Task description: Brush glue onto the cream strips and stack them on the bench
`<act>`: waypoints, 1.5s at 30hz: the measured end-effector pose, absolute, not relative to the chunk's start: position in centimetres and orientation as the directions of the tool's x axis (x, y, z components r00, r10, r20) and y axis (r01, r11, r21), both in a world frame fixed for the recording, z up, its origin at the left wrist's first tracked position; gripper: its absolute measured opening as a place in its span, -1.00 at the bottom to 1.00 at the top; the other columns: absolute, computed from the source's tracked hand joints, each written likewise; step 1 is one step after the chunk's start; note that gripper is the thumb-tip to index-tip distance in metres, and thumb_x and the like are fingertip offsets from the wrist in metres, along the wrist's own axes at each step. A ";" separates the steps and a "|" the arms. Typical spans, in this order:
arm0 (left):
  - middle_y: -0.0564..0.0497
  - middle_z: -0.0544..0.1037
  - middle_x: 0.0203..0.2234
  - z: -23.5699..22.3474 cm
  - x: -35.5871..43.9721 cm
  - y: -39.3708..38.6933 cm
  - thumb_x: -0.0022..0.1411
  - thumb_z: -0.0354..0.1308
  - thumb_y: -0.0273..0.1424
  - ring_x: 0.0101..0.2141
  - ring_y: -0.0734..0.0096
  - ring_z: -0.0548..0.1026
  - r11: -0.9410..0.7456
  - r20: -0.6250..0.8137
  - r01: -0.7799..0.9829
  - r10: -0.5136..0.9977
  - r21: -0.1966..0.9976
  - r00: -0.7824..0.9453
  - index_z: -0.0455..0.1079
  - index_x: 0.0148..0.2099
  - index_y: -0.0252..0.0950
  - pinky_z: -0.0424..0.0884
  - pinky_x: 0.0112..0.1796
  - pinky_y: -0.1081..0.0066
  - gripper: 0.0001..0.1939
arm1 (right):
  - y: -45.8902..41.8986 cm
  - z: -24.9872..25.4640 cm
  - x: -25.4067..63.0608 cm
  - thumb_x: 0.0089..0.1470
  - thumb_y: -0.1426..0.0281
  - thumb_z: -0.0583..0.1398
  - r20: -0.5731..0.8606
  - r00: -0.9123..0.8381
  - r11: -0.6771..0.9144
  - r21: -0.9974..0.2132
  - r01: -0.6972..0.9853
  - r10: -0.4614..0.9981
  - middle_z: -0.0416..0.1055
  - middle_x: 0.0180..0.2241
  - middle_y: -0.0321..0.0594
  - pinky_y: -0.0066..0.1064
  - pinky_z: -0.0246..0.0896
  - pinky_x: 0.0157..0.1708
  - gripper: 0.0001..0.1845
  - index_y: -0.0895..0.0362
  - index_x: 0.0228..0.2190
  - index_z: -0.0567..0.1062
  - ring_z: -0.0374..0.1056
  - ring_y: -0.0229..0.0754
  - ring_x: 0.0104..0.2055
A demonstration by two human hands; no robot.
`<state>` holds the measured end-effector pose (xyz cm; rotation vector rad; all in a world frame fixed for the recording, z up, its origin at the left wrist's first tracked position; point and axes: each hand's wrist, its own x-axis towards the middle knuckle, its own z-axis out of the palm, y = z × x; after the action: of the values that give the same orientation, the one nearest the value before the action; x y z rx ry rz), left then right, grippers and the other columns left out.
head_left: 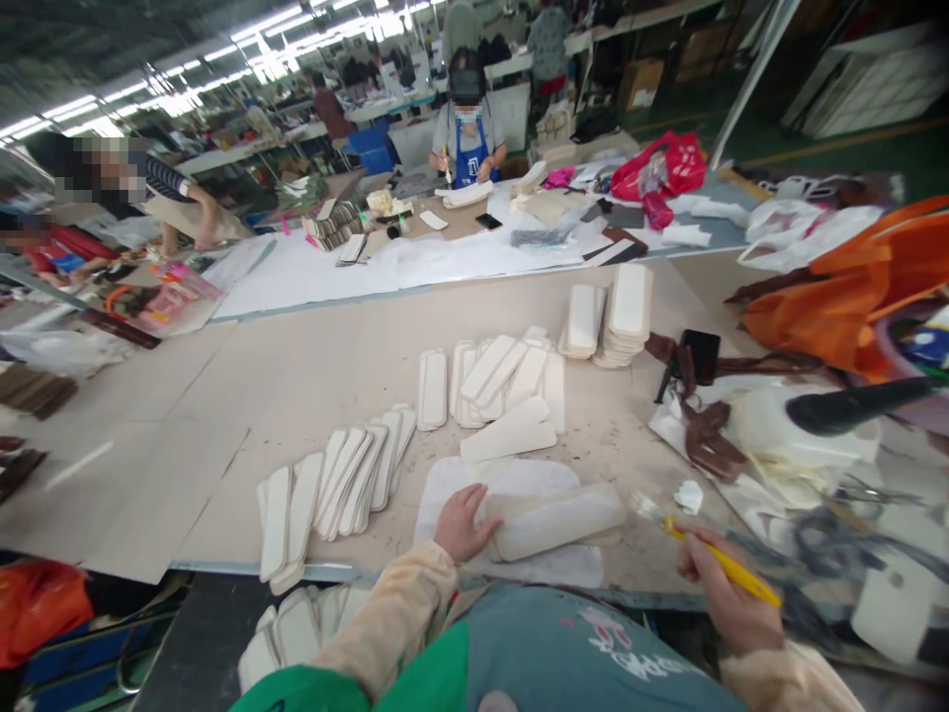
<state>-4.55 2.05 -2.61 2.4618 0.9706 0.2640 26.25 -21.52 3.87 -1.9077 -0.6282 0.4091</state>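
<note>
My left hand (465, 524) lies with fingers spread on the left end of a long pale panel (556, 519) with rounded corners. Beneath that panel is a white sheet (445, 480) on the worktable. In my right hand (731, 588) is a brush with a yellow handle (741, 574), its bristles pointing left, just right of the panel and apart from it. Another pale panel (508, 430) lies just beyond the sheet. Overlapping rows of similar panels (348, 480) are fanned out to the left, with more panels (489, 371) farther back.
Two stacks of panels (629, 302) stand at the back right. A white container (808, 435) with a black-handled tool, brown straps (712, 440) and an orange bag (852, 297) crowd the right side. Across the table a co-worker (469, 148) in a blue apron handles similar pieces.
</note>
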 end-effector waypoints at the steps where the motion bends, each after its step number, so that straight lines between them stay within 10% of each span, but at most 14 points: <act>1: -0.21 0.42 0.05 -2.7 -4.1 3.5 0.21 0.11 -0.14 0.06 0.11 0.39 -0.607 0.016 0.638 0.731 0.474 0.683 0.26 0.19 -0.26 0.34 0.07 0.08 -0.45 | -21.7 3.8 26.1 0.06 0.03 0.15 -0.011 0.806 -0.332 -0.915 0.231 0.592 0.33 -0.64 -0.25 -0.33 0.27 -0.63 -0.59 0.13 -0.32 0.51 0.27 -0.16 -0.61; 14: -0.19 0.47 -0.05 -3.0 1.2 14.5 0.10 0.23 -0.16 -0.02 0.11 0.43 -0.486 -0.335 0.862 0.795 0.145 0.505 0.42 -0.04 -0.27 0.31 -0.03 0.25 -0.57 | -23.4 5.6 24.3 0.07 0.08 0.16 -0.049 0.887 -0.404 -0.901 0.159 0.459 0.35 -0.60 -0.26 -0.35 0.28 -0.55 -0.65 0.09 -0.30 0.51 0.29 -0.17 -0.57; 25: -0.15 0.49 -0.07 -2.0 1.9 14.6 0.05 0.27 -0.23 -0.06 0.17 0.47 -0.428 -0.359 0.886 0.810 0.178 0.464 0.36 0.01 -0.20 0.33 -0.12 0.33 -0.54 | -22.5 3.5 25.0 0.11 0.12 0.16 -0.037 0.814 -0.362 -0.907 0.216 0.580 0.36 -0.60 -0.25 -0.35 0.32 -0.56 -0.68 0.09 -0.26 0.52 0.32 -0.17 -0.57; 32: -0.13 0.56 -0.28 -0.4 0.1 12.9 0.36 -0.07 -0.30 -0.23 0.20 0.51 -0.463 -0.334 0.854 0.787 0.235 0.519 0.47 -0.14 -0.33 0.36 -0.22 0.31 -0.68 | -22.6 4.0 24.9 0.11 0.11 0.16 -0.024 0.841 -0.353 -0.914 0.200 0.540 0.37 -0.60 -0.28 -0.37 0.32 -0.52 -0.65 0.13 -0.25 0.50 0.32 -0.20 -0.56; 39: -0.11 0.44 0.05 1.8 -1.2 12.2 0.36 -0.06 -0.27 -0.11 0.23 0.47 -0.484 -0.226 0.827 0.805 0.285 0.549 0.47 -0.03 -0.22 0.38 -0.17 0.32 -0.67 | -22.0 3.6 25.4 0.14 0.15 0.15 -0.014 0.795 -0.305 -0.928 0.217 0.607 0.38 -0.57 -0.25 -0.35 0.35 -0.48 -0.66 0.15 -0.21 0.50 0.35 -0.19 -0.53; 45: 0.02 0.55 -0.48 5.7 -0.7 8.5 0.30 0.02 -0.28 -0.37 0.41 0.50 -0.502 -0.061 0.629 0.751 0.594 0.657 0.51 -0.23 -0.26 0.36 -0.26 0.45 -0.74 | -20.3 3.1 25.9 0.08 0.15 0.23 -0.004 0.830 -0.146 -0.985 0.094 0.558 0.51 -0.28 -0.14 -0.29 0.45 -0.24 -0.65 0.10 -0.18 0.50 0.49 -0.16 -0.31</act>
<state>-0.65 8.46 5.69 2.2872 1.0660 0.2738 25.94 -20.25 3.11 -1.6892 -0.5122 0.4355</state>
